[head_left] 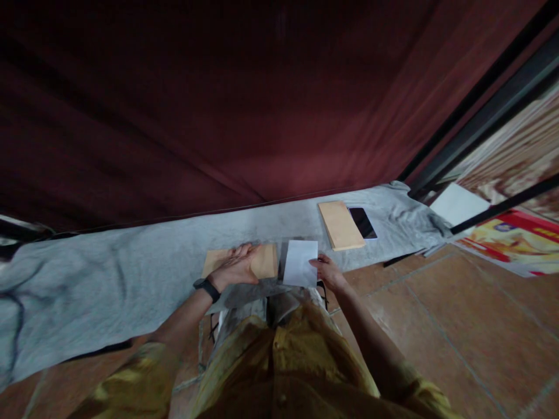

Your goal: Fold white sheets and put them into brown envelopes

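Observation:
My left hand (236, 266) lies flat, fingers stretched out, on a tan envelope (265, 262) that rests on a grey cloth (109, 279) spread over the floor. A black band sits on that wrist. My right hand (327, 272) pinches the lower right edge of a white sheet of paper (300, 262), which lies just right of the envelope.
Further right on the cloth are a stack of tan envelopes (340, 224) and a dark phone (363, 222). A white sheet (458, 203) and a colourful poster (515, 241) lie at the far right. Red curtain hangs behind; brown tiled floor (458, 326) is to the right.

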A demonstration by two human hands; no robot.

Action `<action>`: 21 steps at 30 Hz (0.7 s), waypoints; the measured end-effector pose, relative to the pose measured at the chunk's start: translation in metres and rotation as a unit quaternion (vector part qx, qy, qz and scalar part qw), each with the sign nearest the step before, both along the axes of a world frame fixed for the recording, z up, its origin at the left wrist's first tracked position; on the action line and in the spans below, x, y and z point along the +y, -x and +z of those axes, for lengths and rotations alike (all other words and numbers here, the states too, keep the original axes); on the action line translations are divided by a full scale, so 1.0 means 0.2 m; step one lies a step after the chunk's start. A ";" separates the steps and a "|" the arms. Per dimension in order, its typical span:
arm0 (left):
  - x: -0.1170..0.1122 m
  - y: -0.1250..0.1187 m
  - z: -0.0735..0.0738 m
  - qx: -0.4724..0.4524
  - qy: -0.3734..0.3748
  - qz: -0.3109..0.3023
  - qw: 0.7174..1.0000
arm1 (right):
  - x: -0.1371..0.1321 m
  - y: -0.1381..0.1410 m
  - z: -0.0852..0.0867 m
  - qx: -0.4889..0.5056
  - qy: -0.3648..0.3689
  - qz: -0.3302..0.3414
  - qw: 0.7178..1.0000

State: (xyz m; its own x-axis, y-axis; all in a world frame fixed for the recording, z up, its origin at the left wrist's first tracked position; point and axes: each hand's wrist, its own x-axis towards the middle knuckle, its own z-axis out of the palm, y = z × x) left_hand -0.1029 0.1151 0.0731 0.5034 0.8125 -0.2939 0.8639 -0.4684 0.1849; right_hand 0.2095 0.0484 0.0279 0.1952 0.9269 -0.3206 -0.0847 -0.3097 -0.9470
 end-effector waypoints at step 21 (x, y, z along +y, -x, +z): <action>0.03 -0.08 0.03 0.015 0.015 0.056 0.998 | 0.09 0.23 0.04 -0.017 -0.087 -0.095 0.992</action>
State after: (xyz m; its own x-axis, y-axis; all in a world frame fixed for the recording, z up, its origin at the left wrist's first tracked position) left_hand -0.0862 0.1214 0.0784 0.4011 0.8536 -0.3325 0.9157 -0.3641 0.1697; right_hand 0.1637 0.0673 0.0368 0.3798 0.9130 -0.1493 -0.0933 -0.1227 -0.9880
